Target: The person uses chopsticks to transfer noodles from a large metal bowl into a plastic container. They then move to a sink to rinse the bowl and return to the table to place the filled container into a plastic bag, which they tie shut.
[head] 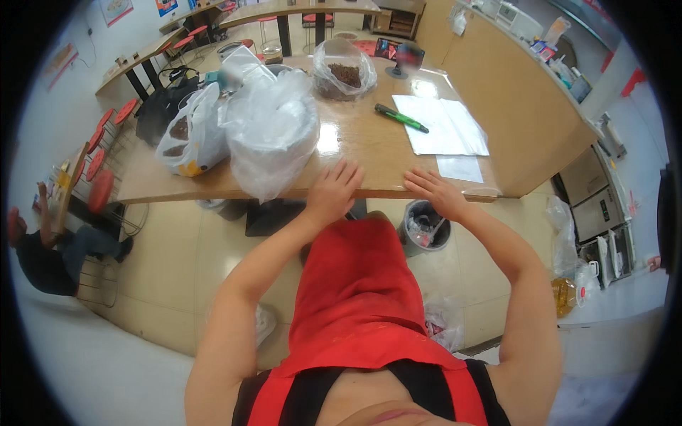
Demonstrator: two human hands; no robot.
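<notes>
My left hand [334, 190] rests palm down on the front edge of the wooden table [373, 170], its fingers a little apart and nothing in it. To its left stands a large container wrapped in clear plastic bags [274, 133]. My right hand [436, 193] lies flat on the same edge with spread fingers, also holding nothing. Just beyond it are a small white sheet [460, 168] and a stack of white paper [439, 125]. A green and black pen-like tool [401, 118] lies partly on the stack. An open plastic bag of dark brown dried material [344, 74] stands farther back.
A white carrier bag [194, 133] and a black bag [160, 109] are at the left. A phone [387, 48] stands at the back. Below the table's edge is a waste bin [426, 229]. A seated person [48, 261] is at far left; a wooden partition [511, 96] borders the right.
</notes>
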